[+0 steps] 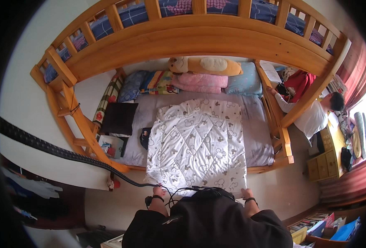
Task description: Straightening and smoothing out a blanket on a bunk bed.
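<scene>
A white quilt [198, 145] with a printed mouse-head pattern lies spread over the lower bunk, and its near end reaches past the bed's edge towards me. At its near left corner my left hand [159, 191] grips the fabric, partly covered by a black cable. My right hand [247, 193] grips the near right corner. Both wrists wear dark bands. The far end of the quilt is folded or bunched in a curved band. Beneath it is a grey-mauve bed sheet [257, 130]. My dark shirt hides the middle of the quilt's near edge.
The wooden upper bunk [195, 38] overhangs the bed, with a ladder [86, 133] at left. A long plush toy [214, 65], a pink folded quilt [201, 82] and pillows line the back. A black cushion [120, 118] lies left. A person [313, 117] is beside the right bed end.
</scene>
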The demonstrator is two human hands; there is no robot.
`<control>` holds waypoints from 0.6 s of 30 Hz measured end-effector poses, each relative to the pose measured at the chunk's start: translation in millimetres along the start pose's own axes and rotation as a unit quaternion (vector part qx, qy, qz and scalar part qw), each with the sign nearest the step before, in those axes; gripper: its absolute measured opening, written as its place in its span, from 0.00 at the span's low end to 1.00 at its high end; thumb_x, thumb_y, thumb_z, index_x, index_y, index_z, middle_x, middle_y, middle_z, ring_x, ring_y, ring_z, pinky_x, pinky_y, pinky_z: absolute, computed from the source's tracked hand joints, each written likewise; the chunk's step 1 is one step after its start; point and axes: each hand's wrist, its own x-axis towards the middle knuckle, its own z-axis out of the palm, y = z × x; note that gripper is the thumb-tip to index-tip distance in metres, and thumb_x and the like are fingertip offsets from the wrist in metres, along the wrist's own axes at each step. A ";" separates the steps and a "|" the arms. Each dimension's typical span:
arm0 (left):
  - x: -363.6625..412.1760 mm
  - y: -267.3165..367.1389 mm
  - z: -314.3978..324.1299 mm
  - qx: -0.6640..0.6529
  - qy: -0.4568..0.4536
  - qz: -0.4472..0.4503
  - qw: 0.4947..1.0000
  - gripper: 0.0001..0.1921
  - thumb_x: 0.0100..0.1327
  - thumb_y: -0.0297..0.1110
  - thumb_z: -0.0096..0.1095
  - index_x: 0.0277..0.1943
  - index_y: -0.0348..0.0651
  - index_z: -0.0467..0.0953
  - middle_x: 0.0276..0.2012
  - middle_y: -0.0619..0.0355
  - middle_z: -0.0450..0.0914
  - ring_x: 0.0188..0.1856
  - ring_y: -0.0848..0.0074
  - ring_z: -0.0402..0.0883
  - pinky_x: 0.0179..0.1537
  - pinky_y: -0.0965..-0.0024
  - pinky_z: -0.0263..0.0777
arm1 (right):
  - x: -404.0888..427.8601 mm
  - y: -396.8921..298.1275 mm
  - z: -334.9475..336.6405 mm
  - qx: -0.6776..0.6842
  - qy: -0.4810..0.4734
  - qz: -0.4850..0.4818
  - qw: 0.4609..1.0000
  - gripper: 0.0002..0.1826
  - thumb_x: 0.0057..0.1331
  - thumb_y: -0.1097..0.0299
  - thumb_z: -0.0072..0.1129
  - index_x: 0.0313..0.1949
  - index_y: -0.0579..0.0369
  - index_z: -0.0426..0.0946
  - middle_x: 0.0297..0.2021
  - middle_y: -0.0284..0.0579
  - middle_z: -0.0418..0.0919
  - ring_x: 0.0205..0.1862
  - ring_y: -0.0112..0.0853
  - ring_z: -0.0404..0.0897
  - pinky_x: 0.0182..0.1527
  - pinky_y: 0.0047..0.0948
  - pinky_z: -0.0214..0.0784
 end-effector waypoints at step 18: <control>-495.5 261.8 12.9 -0.354 -0.376 0.664 0.541 0.30 0.61 0.54 0.36 0.57 0.39 0.56 0.53 0.49 0.64 0.51 0.63 0.67 0.53 0.61 0.62 | -278.2 -394.8 -256.4 0.576 0.069 -0.559 0.592 0.16 0.65 0.61 0.41 0.48 0.58 0.65 0.39 0.44 0.73 0.36 0.28 0.74 0.38 0.25 0.68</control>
